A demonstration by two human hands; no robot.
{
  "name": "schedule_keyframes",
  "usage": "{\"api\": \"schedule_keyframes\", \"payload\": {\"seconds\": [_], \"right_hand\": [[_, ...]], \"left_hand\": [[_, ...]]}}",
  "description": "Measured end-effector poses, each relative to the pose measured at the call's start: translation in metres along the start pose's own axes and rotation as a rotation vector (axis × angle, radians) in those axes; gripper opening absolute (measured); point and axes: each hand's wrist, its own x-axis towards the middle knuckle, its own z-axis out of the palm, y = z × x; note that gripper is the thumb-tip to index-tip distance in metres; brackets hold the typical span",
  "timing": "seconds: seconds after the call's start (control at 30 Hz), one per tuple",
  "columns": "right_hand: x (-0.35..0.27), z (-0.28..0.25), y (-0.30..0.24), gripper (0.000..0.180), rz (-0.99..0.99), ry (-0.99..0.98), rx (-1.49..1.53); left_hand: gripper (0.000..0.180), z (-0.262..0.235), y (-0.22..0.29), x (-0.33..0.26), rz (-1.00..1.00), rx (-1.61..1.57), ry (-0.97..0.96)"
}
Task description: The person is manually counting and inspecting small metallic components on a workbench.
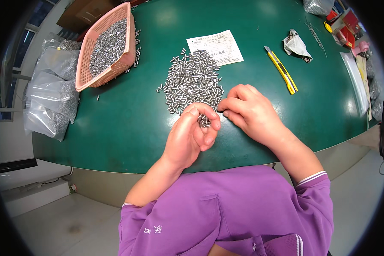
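Observation:
A heap of small shiny metal pins (pixel 190 81) lies on the green table in front of me. My left hand (pixel 187 136) is at the heap's near edge, palm turned up and fingers curled round several of the same pins (pixel 204 122). Just right of it, my right hand (pixel 251 113) bends over the table with thumb and forefinger pinched together. A small dark bit shows at those fingertips, too small to make out. Partly under the heap's far side is a white printed paper slip (pixel 228 49).
A pink plastic basket (pixel 83 64) full of pins stands at the far left, beside clear bags (pixel 51 100) of metal parts. To the right are a yellow utility knife (pixel 283 72) and a crumpled white bag (pixel 296 45). Loose pins lie by the basket.

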Motion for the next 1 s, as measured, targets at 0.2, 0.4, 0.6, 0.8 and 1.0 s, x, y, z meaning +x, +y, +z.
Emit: {"api": "schedule_keyframes", "payload": {"seconds": [0.2,0.4,0.6,0.8,1.0], "right_hand": [[0.000,0.000,0.001,0.013,-0.007,-0.030,-0.062],[0.002,-0.005,-0.005,0.010,0.104,0.023,0.363],[0.003,-0.006,-0.009,0.006,0.089,-0.039,0.619],[0.003,-0.006,-0.007,0.008,0.214,0.024,0.568],[0.001,0.001,0.001,0.016,0.030,0.060,0.084]], "left_hand": [[0.022,0.001,0.000,0.001,-0.048,0.044,0.092],[0.010,0.006,-0.002,0.002,-0.073,0.106,0.139],[0.013,0.011,-0.001,0.000,-0.130,0.147,0.117],[0.011,0.005,-0.003,0.001,-0.117,0.104,0.085],[0.021,0.005,0.000,0.002,-0.128,0.069,0.117]]}}
